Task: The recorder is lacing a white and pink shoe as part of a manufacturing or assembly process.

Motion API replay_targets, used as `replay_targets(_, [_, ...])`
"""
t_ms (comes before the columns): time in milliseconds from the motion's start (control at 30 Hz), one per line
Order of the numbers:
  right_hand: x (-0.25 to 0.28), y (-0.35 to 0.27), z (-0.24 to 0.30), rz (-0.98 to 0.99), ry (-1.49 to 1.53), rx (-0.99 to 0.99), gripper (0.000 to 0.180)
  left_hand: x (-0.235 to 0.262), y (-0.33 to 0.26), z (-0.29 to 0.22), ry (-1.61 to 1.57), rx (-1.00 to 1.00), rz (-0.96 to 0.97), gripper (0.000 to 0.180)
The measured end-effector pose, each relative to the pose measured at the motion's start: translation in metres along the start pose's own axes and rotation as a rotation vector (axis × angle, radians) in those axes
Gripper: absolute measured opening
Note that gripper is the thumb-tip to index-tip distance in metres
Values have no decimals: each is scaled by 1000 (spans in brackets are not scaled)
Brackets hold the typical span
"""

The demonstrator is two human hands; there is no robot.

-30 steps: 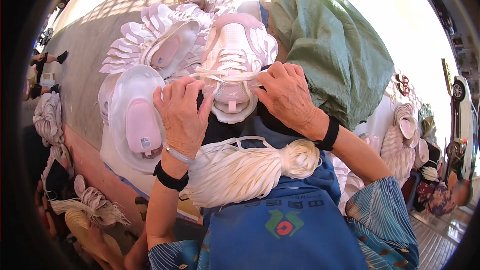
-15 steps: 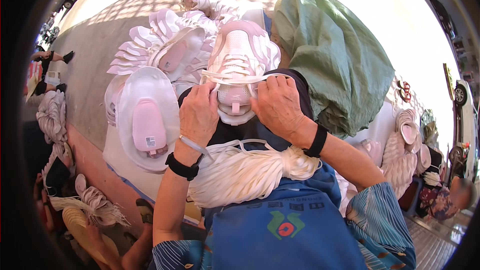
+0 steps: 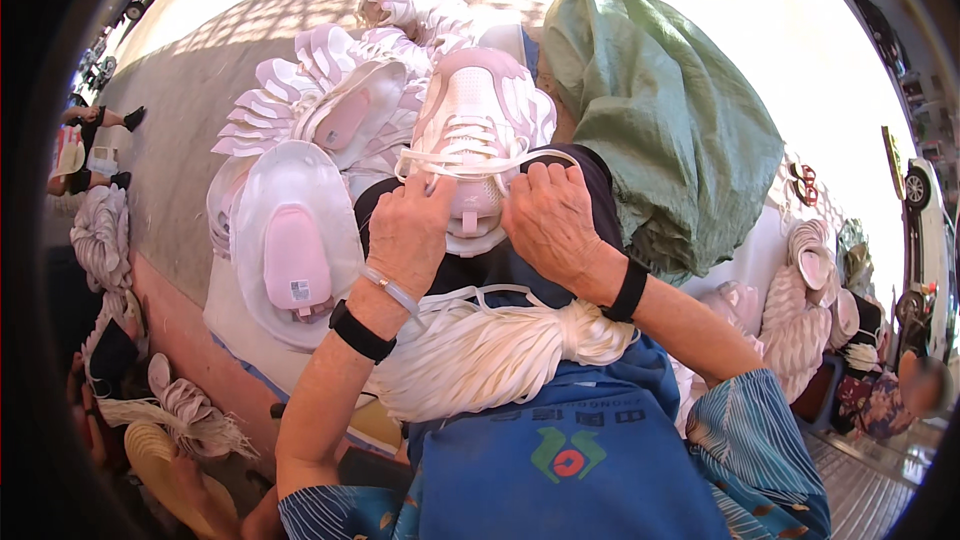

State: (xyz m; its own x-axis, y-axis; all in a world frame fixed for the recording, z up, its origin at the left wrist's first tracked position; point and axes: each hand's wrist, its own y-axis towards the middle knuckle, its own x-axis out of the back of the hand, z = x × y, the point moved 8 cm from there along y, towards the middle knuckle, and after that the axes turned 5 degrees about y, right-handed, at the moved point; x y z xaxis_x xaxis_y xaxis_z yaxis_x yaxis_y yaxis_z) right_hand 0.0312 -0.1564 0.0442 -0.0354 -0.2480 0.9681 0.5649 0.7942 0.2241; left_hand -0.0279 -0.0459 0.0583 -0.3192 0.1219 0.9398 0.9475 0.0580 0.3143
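A pink-and-white shoe upper [image 3: 463,90] rests on my dark-trousered lap, its toe pointing away from me. White shoelace [image 3: 470,162] runs through its eyelets, with loose loops across the tongue. My left hand [image 3: 408,230] pinches the lace at the left eyelets, the fingertips partly hidden by the hand. On the other side, my right hand [image 3: 552,225] has its fingers curled round the lace by the right edge. Below the wrists, a thick bundle of white shoelaces [image 3: 480,365] lies across my lap on a blue apron [image 3: 560,480].
At my left are stacked shoe uppers [image 3: 270,125] and one pale upper [image 3: 290,270] with a pink insole. A green cloth sack [image 3: 660,130] bulges at the right. More uppers [image 3: 800,340] pile beyond my right arm. Other people sit at both edges, one with a straw hat [image 3: 160,460].
My left hand has shifted slightly right and nearer to me, its fingers turned in toward the tongue. The right hand stays by the right eyelets, and the lace loops have moved a little.
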Motion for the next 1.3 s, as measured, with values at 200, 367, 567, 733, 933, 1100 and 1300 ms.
replay_targets(200, [-3,1,-2,-20,69,52,16,7,10,-6,168,-111,-51,10])
replay_targets(367, [-5,3,1,35,75,59,19,14,13,-16,-23,-224,-165,9])
replay_targets(567, [-2,3,-9,12,187,22,14,-5,3,-39,-431,-12,30,13])
replay_targets(733, [7,-2,-14,-104,292,12,15,-39,-1,-12,-705,293,86,10])
replay_targets(933, [-1,4,-13,-30,324,23,18,-37,8,-17,-502,208,-26,15])
replay_targets(1100, [3,2,-19,-54,353,6,17,-41,18,-25,-308,224,125,15])
replay_targets(1300, [13,0,-18,-118,381,-14,20,-44,8,-25,-304,217,56,12])
